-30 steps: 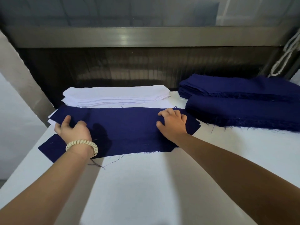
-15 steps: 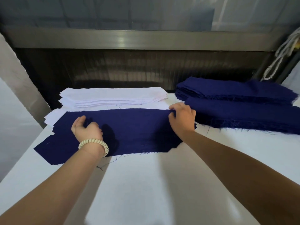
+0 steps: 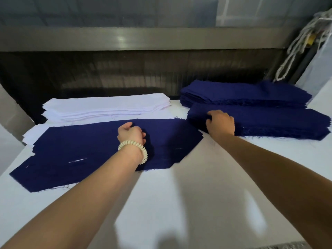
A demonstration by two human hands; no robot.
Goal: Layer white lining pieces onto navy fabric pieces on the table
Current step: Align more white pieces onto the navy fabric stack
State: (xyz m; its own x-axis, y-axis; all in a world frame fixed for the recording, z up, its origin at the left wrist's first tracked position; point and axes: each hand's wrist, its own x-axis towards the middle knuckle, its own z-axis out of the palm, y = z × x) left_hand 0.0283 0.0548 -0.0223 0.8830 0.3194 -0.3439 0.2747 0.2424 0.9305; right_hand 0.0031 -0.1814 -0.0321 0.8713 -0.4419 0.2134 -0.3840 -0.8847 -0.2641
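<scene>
Though curled, right grip (image 3: 220,123) unclear

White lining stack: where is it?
In the head view the white lining stack lies far left on the table, behind the spread navy piece, left of the navy stacks.

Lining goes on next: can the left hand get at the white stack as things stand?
Probably yes: the left hand is over the navy piece; the white stack lies just beyond, nothing between.
</scene>
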